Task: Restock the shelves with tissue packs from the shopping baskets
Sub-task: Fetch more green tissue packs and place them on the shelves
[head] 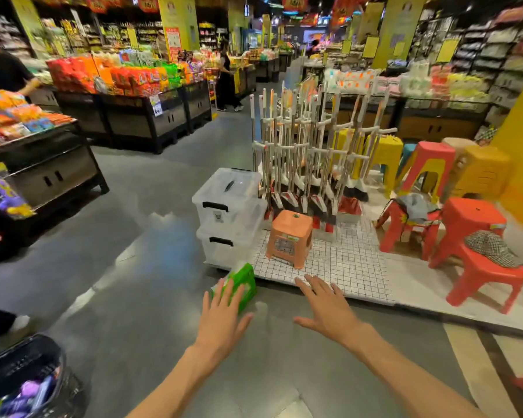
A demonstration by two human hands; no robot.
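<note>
Two bare hands reach out with fingers spread, holding nothing; my left hand (222, 319) is over the green plastic tissue pack (242, 285) down by the white grid platform (344, 267); my right hand (328, 307) hovers beside it; a black shopping basket (27, 378) sits far left.

A green tissue pack (242, 283) lies tilted on the grey floor (151, 267); a black shopping basket (24, 378) sits well apart.

Green tissue pack (242, 285); orange stool (290, 236); checked cap (492, 248).
</note>
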